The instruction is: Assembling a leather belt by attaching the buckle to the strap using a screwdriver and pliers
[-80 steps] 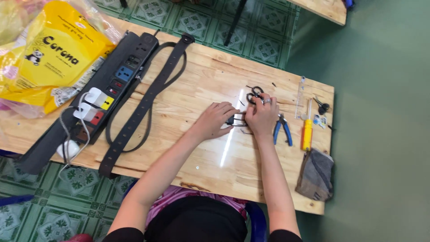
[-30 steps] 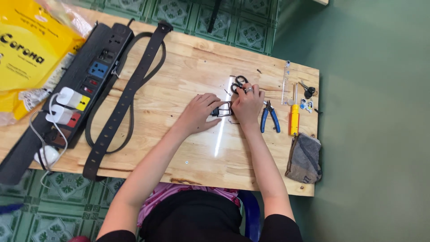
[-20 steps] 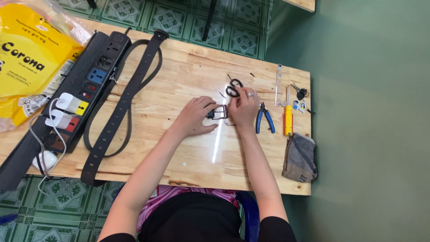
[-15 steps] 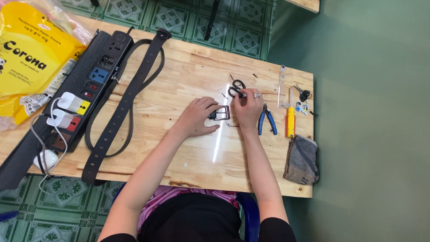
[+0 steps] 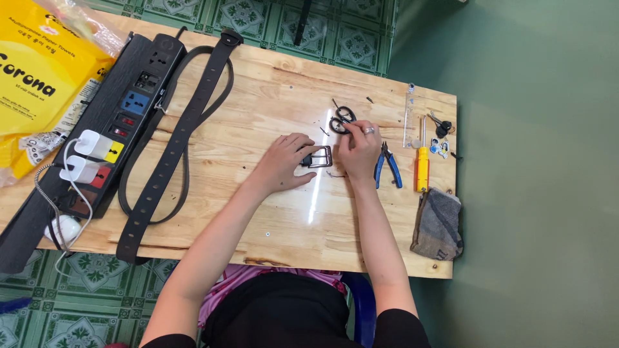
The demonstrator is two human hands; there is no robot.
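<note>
Nearest the person, the front of the wooden tabletop point(image 5: 290, 219) lies bare, with both forearms reaching across it. At the right front corner sits a folded grey cloth point(image 5: 438, 224). At the left front a white plug point(image 5: 63, 227) trails its cord beside a long black power strip point(image 5: 97, 142), which carries two white adapters. A dark leather belt point(image 5: 174, 148) loops next to the strip, running from the near edge to the far edge.

In the middle of the tabletop, the left hand point(image 5: 285, 161) rests flat, fingers pressed on the left end of a small dark metal belt buckle point(image 5: 319, 156). The right hand point(image 5: 359, 148), wearing a ring, has its grip closed, fingertips pinching at the buckle's right side. The buckle lies on the wood between the two hands.

Just right of the right hand are blue-handled pliers point(image 5: 387, 166) and a yellow-handled screwdriver point(image 5: 422, 164). Beyond the hands lie black scissors point(image 5: 340, 118), touching the right fingers or just behind them, a clear ruler point(image 5: 408, 116) and a small bunch of keys point(image 5: 441, 129). A yellow package point(image 5: 39, 77) fills the far left.
</note>
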